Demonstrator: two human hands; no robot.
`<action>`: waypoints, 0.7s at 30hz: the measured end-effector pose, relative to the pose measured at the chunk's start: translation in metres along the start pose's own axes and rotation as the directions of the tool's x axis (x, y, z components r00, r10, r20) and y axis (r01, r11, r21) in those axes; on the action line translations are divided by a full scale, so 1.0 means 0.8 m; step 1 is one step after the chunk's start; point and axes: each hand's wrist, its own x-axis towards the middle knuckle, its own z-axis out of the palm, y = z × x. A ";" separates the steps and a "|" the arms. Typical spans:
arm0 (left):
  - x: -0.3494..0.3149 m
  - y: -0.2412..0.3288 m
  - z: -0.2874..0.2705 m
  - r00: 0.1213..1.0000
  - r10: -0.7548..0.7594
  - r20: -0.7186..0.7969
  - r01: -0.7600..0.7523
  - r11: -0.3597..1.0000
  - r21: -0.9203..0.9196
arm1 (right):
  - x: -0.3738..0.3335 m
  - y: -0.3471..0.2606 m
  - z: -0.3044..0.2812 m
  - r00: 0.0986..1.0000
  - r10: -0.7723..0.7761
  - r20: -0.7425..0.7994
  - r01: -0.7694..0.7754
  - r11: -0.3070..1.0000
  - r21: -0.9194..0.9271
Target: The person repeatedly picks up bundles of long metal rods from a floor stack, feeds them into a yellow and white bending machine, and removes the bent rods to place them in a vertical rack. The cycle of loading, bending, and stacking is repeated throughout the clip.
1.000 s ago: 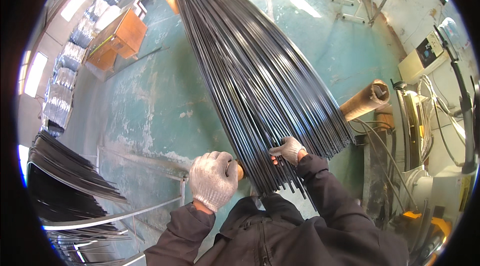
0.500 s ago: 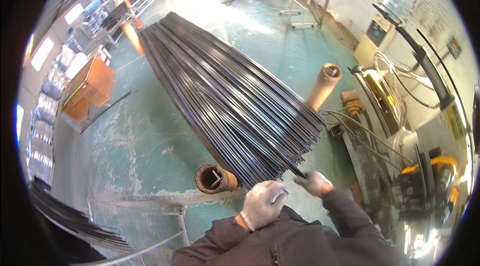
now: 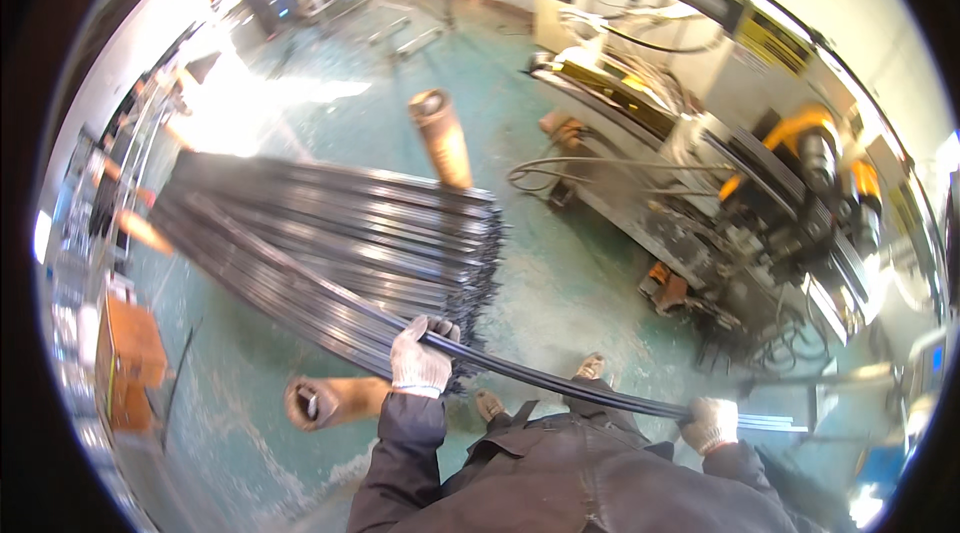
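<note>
A few long, thin dark metal rods [image 3: 560, 389] run across in front of my body, from the pile toward the right. My left hand [image 3: 420, 357], in a pale knitted glove, is closed round them at the near edge of the pile. Further right, my gloved right hand [image 3: 710, 426] grips the same rods close to their ends, which stick out beyond it. The big pile of dark rods [image 3: 370, 208] lies to the left, its uneven ends facing right. Whether the far ends of the held rods still rest on the pile is blurred.
Brown round posts stand at the pile's sides, one behind [image 3: 442, 143] and one nearer me [image 3: 350, 403]. A long machine bed [image 3: 640, 223] with cables fills the right, with yellow-orange parts [image 3: 805, 123] on it. A brown cabinet [image 3: 135, 348] stands at the left.
My view has turned to the right. My right hand has moved right, drawing rods out past the pile's edge. My left hand has gone from near my chest to gripping the rods.
</note>
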 end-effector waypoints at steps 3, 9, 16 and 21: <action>-0.033 -0.062 0.074 0.957 -0.083 0.276 0.073 0.996 0.047 | 0.017 0.103 0.027 0.997 0.075 -0.014 -0.075 0.997 0.024; -0.068 -0.084 0.323 0.825 0.093 0.558 -0.243 0.949 0.201 | 0.031 0.333 0.050 0.735 0.387 -0.557 -0.261 0.919 0.295; -0.083 -0.247 0.461 0.680 -0.073 0.730 -0.230 0.923 0.308 | 0.103 0.337 0.000 0.408 0.896 0.176 0.664 -0.423 0.616; -0.062 -0.346 0.519 0.600 -0.305 0.740 -0.078 0.898 0.433 | 0.163 0.324 -0.068 0.812 0.561 0.162 0.580 -0.805 -0.123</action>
